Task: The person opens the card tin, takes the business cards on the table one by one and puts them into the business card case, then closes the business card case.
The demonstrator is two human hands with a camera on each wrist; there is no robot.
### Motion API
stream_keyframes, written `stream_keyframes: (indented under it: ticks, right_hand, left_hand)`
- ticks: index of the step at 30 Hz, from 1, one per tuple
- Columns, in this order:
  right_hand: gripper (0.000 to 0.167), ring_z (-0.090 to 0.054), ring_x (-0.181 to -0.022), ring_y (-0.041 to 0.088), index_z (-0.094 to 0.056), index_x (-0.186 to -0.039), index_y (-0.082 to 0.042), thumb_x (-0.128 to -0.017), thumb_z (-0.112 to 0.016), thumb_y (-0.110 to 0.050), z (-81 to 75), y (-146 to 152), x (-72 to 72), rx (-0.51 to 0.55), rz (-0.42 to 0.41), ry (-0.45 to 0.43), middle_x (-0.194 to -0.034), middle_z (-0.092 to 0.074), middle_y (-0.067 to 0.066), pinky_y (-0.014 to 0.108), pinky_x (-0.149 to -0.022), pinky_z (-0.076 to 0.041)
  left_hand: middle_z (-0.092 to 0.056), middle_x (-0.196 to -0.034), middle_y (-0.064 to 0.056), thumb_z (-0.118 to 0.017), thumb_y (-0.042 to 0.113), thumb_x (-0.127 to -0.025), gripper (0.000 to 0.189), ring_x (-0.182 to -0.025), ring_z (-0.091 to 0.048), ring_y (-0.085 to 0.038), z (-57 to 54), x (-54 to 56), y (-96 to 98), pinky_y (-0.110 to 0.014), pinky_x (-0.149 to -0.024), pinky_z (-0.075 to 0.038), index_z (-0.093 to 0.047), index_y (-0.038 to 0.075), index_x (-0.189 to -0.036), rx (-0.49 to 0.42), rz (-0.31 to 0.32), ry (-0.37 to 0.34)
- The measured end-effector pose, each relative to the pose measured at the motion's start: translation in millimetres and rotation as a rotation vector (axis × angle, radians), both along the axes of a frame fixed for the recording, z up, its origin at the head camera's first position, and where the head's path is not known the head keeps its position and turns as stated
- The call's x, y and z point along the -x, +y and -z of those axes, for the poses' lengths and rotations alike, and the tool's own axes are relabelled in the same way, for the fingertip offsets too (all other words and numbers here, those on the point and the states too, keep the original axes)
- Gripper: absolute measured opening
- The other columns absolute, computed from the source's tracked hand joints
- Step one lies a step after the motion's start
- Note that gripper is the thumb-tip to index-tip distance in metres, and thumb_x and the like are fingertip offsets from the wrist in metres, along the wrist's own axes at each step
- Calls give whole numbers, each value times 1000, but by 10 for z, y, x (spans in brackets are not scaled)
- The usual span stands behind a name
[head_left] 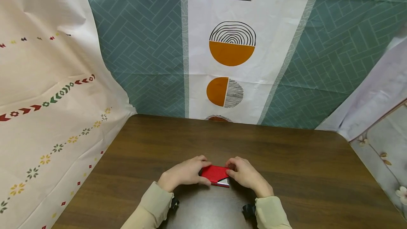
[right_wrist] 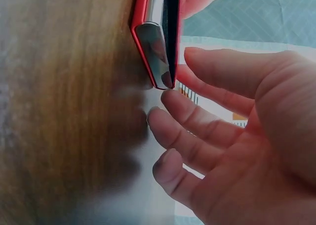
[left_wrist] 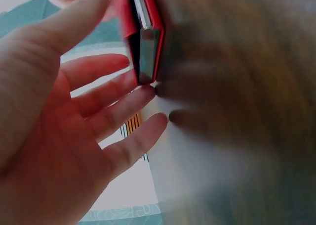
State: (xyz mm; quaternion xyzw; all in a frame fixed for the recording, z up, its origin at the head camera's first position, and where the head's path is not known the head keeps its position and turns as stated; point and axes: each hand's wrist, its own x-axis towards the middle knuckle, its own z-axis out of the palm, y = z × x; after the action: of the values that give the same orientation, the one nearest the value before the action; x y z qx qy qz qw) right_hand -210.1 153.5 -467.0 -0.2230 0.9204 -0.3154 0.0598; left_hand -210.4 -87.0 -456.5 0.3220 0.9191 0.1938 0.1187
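Note:
A red card holder (head_left: 215,174) with a silver metal case inside lies flat on the brown wooden table. At its left end, my left hand (head_left: 187,172) holds it, thumb along the near edge and index finger at the far side; the other fingers spread past the end in the left wrist view. My right hand (head_left: 246,174) pinches the cover at the right end between thumb and index finger. Seen from the right wrist, the shiny end of the metal case (right_wrist: 155,52) shows between the red layers, with the remaining fingers loosely bent beside it.
The wooden table (head_left: 286,158) extends around both hands. Behind it hangs a green and white curtain (head_left: 143,45) with orange circles. A cream patterned cloth (head_left: 57,116) borders the left side, and a pale floral cloth (head_left: 384,144) the right.

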Motion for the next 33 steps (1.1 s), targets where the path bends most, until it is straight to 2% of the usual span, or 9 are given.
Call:
stream_keyframes:
  ticks: [8,17,27,30,33]
  right_hand:
    - [16,-54,-79,14,-67,-99,-9,-85,-75,-11,14,-26,-4,-36,-24,-11,-85,-57,-3,35,-71,-49]
    - [18,-53,-76,14,-66,-96,-10,-82,-78,-9,11,-32,-9,-41,-13,-11,-80,-55,-4,34,-69,-48]
    - [17,-55,-81,17,-66,-100,-9,-85,-75,-11,-50,-11,-30,-69,-22,-18,-87,-59,0,39,-74,-49]
    - [16,-56,-84,17,-67,-104,-8,-89,-71,-13,-89,3,-47,-82,1,-5,-91,-59,0,40,-77,-51]
    - [19,-57,-91,19,-66,-110,-8,-93,-66,-15,-140,35,-69,-92,67,21,-98,-59,0,41,-83,-51]
  left_hand:
    - [-56,-119,3,-80,36,-81,61,-105,-54,-11,-39,-2,3,-26,-88,-48,-62,7,-132,45,-15,2]
    - [-56,-119,4,-81,37,-80,59,-105,-53,-11,-5,-13,35,-26,-88,-48,-64,10,-130,65,-17,18]
    - [-57,-121,1,-80,39,-80,64,-107,-55,-15,-8,-17,59,-31,-91,-48,-60,11,-134,82,-32,47]
    - [-56,-127,-1,-77,43,-82,67,-111,-54,-17,-9,-21,57,-34,-94,-48,-58,11,-137,74,-45,35]
    - [-51,-137,-5,-72,50,-85,70,-120,-52,-22,-7,-22,53,-40,-98,-46,-54,12,-141,48,-75,14]
